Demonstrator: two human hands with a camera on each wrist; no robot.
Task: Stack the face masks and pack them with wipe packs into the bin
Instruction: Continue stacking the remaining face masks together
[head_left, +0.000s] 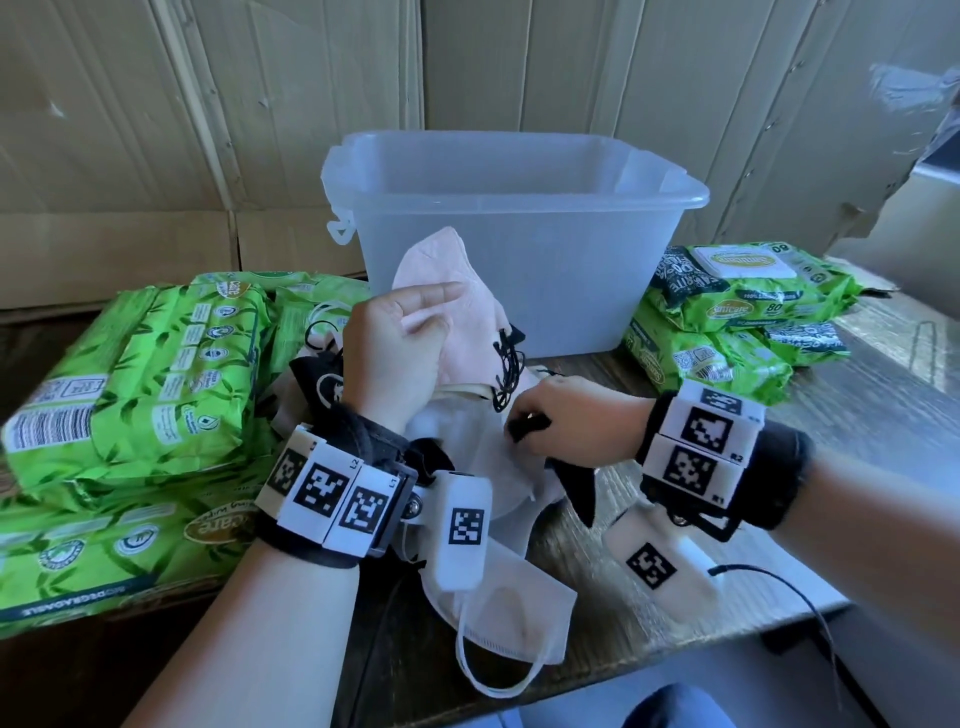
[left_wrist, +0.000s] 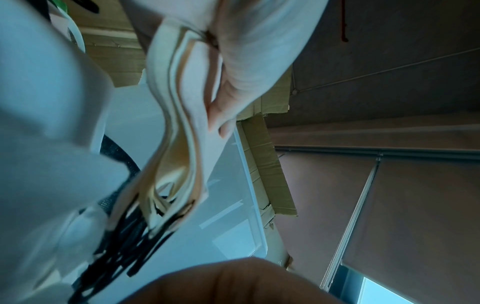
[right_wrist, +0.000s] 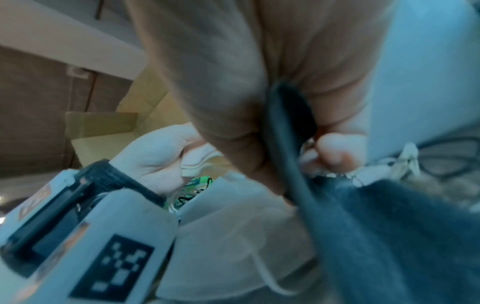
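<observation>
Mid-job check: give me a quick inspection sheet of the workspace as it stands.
Surface: wooden table.
Job's things: clear bin upright, nothing seen inside; loose masks piled in front; green wipe packs on both sides.
Clutter: nothing seen.
Hands: left hand grips a stack of pale masks; right hand pinches a black mask.
Cables: thin black wire from the right wrist.
Surroundings: cardboard panels behind.
</observation>
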